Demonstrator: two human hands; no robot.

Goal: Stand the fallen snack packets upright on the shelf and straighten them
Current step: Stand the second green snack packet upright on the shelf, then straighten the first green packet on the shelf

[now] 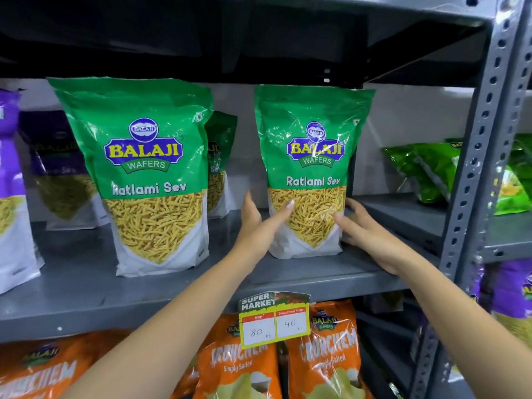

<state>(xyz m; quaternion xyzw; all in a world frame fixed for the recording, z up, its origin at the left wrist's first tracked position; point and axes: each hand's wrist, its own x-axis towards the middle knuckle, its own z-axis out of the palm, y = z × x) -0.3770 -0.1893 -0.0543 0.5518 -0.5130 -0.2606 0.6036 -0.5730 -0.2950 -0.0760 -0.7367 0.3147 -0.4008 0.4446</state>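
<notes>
A green Ratlami Sev packet [312, 156] stands upright on the grey metal shelf [86, 289], right of centre. My left hand [259, 226] presses its lower left side, thumb across the front. My right hand [365, 231] cups its lower right side, fingers touching the packet. A second green Ratlami Sev packet [144, 174] stands upright to the left, leaning slightly, with a third green packet [220, 156] upright behind it.
Purple packets [11, 197] stand at the far left. Light-green packets [429, 171] lie tilted at the back right. A perforated steel post [472, 174] rises on the right. Orange Crunchem packets [325, 355] fill the shelf below, behind a yellow price tag [275, 321].
</notes>
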